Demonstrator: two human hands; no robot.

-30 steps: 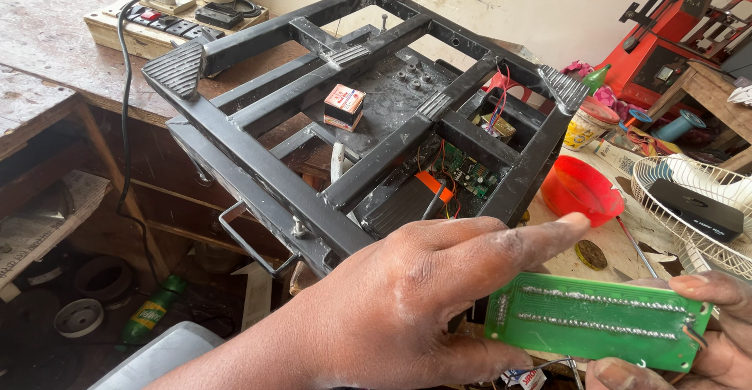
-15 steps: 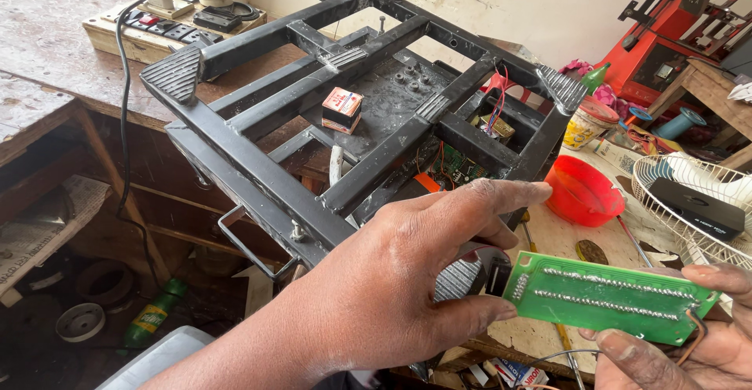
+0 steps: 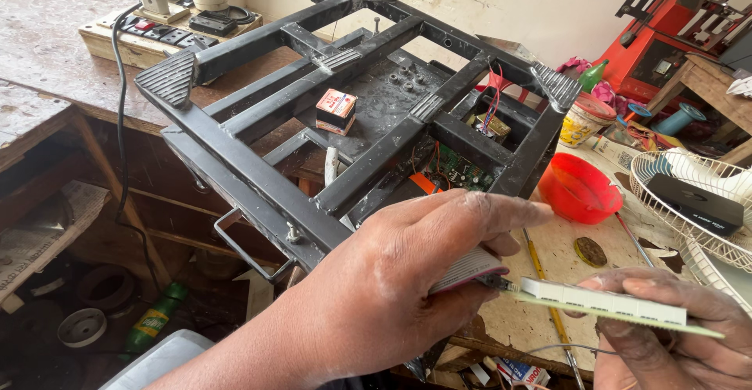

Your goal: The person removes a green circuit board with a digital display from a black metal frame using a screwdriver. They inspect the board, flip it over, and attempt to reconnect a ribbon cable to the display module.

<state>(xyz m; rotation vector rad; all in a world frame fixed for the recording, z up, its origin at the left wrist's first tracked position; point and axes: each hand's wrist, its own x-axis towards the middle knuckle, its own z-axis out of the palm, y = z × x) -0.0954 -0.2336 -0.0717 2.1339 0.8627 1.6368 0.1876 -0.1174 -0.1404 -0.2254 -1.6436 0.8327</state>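
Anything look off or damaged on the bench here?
Yes. The black metal frame lies tilted with its electronics bared: loose red wires and a green board show through the bars. A small box sits loose on its plate.

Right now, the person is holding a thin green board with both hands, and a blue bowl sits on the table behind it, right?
Not quite. The bowl is red, not blue, as the head view shows. The rest holds: the left hand and right hand both hold the thin green board, and the bowl sits on the table behind it.
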